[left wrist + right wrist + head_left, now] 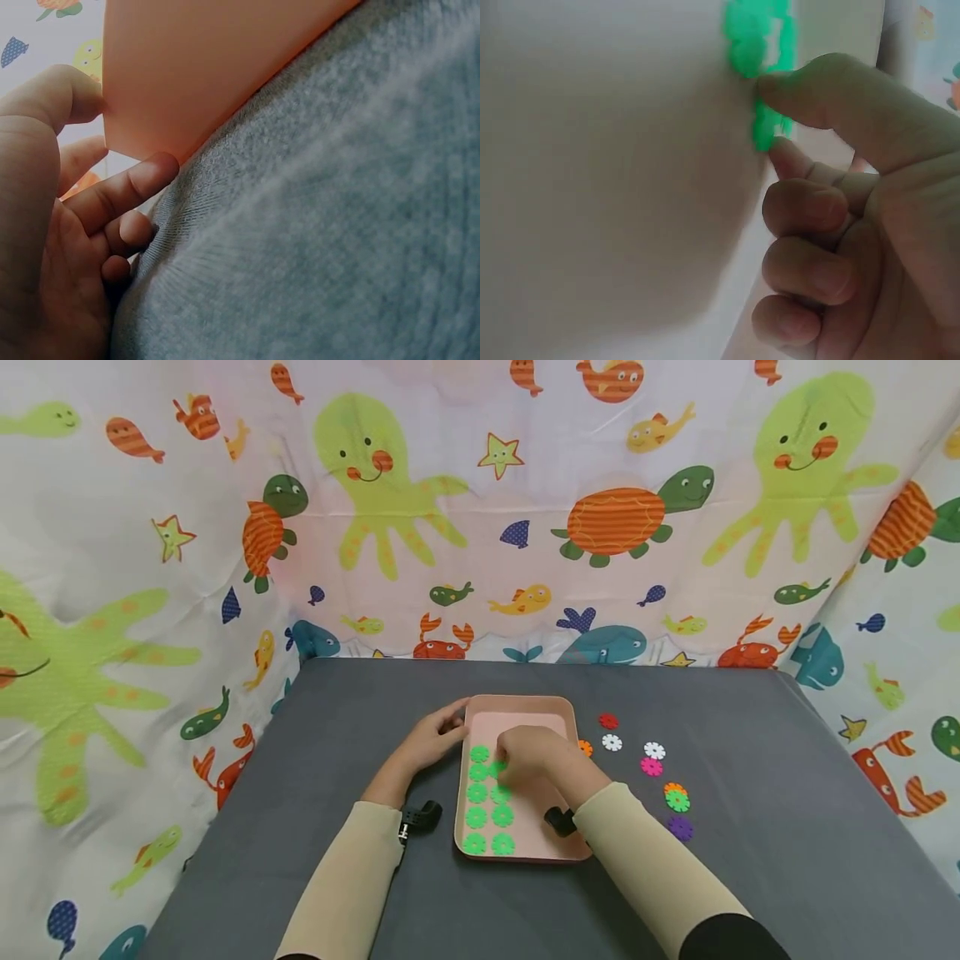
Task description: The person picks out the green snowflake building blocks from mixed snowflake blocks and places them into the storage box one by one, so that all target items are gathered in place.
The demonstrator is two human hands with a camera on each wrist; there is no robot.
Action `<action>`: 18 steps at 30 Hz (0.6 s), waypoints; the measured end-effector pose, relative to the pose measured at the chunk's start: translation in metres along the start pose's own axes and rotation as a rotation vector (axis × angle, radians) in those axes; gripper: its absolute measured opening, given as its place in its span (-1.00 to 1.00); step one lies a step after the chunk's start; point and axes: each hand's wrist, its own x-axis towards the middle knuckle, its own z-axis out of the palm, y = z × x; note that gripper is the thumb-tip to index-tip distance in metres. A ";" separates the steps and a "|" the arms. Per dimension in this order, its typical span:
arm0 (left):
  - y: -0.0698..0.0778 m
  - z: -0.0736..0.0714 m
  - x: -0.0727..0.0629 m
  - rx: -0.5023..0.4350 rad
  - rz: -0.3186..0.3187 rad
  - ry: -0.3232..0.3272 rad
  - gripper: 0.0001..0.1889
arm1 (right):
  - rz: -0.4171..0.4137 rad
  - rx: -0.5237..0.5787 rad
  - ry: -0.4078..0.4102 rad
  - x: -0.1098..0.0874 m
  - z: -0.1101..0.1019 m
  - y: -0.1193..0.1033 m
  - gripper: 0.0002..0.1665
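Note:
A pink tray [517, 714] lies on the grey table, with green flower-shaped discs [476, 817] in two columns along its left side. At the tray's upper left edge is my left hand [431, 739]. In the left wrist view, this hand [82, 225] holds the tray's corner [172, 90] between thumb and index finger. My right hand [532, 752] reaches over the tray. Its thumb and index finger pinch a green flower-shaped disc [763, 129] at the upper part of the second column; the right hand [840, 210] keeps its other fingers curled.
Right of the tray lie loose flower-shaped discs: red [608, 721], white [611, 742], another white [655, 750], pink [652, 767], green [677, 800] overlapping an orange one, and purple [680, 828]. Another orange disc [585, 747] is partly hidden by my right arm. A sea-animal curtain [480, 527] surrounds the table.

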 end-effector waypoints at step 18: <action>0.004 0.002 -0.002 -0.017 -0.014 0.000 -0.40 | 0.018 0.332 0.225 -0.078 -0.020 0.020 -0.68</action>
